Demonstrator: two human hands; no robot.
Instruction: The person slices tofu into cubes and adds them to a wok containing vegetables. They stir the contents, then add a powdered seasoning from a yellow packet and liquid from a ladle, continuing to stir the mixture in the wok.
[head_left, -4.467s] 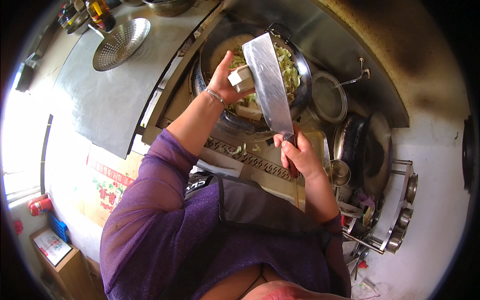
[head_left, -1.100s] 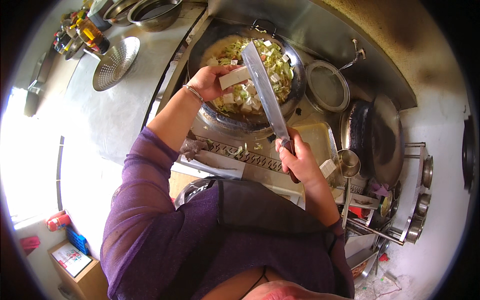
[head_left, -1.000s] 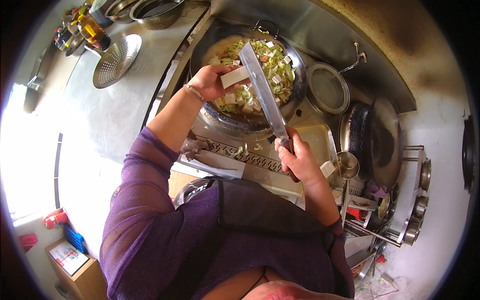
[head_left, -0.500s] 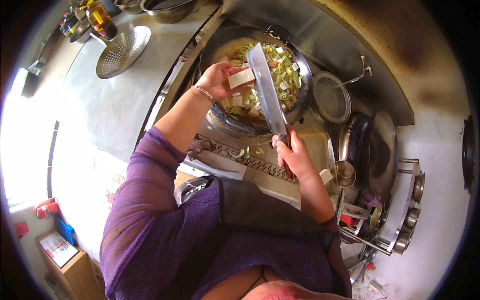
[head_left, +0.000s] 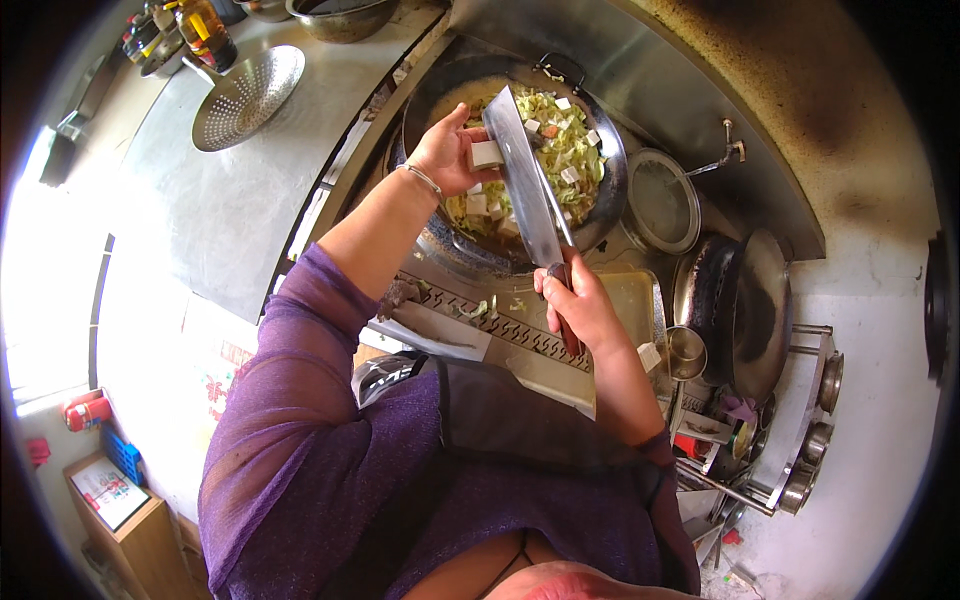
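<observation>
My left hand (head_left: pixel 447 156) cradles a small white block of tofu (head_left: pixel 485 155) over the wok, thumb raised and fingers beneath the block. With my right hand (head_left: pixel 580 297) I grip a cleaver (head_left: pixel 525 180) by its dark handle. Its broad blade points away from me, close against the tofu's right side. Below both hands, the large dark wok (head_left: pixel 420 110) holds chopped cabbage (head_left: pixel 570 145) and several white tofu cubes (head_left: pixel 477 205). A thin metal rod (head_left: pixel 556 205) shows just right of the blade; its far end is hidden.
A perforated strainer (head_left: pixel 250 100) lies on the metal counter (head_left: pixel 225 210) at left, near bottles (head_left: pixel 205 38). Right of the wok are a round lid (head_left: pixel 664 202), a wall tap (head_left: pixel 733 150) and an upright wok (head_left: pixel 762 315). A ladle (head_left: pixel 687 352) rests nearer me.
The tofu in my left hand now looks shorter. My left hand has shifted slightly right, and the cleaver slightly left. More of the metal rod shows beside the blade.
</observation>
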